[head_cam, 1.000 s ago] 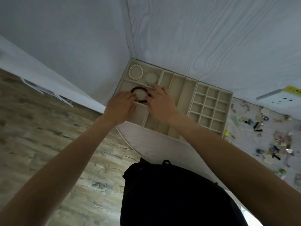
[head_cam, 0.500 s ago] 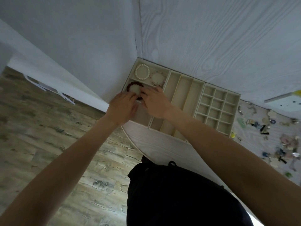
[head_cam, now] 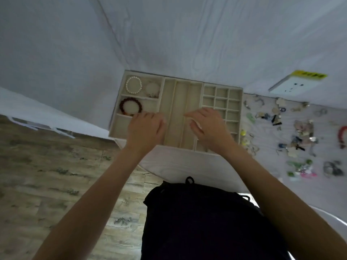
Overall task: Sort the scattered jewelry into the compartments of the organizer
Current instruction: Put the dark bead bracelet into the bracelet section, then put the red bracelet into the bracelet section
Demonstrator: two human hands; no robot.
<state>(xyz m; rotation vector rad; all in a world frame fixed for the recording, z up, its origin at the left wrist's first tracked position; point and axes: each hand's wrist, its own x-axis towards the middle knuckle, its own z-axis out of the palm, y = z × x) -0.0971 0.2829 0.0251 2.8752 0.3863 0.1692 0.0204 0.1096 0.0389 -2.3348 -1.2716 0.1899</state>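
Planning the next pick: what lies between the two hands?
In the head view, only empty long compartments of the organizer lie between the left hand and right hand; no jewelry there.

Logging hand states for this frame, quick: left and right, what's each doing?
Left hand: open, holds nothing, over the organizer beside the dark bead bracelet.
Right hand: open, holds nothing.

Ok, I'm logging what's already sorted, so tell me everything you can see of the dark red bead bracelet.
The dark red bead bracelet is a closed ring of round, glossy, brownish-red beads. It lies flat in the middle left compartment of the beige organizer, toward that compartment's left end. The left hand is just beside its near edge; whether the fingertips touch it cannot be told.
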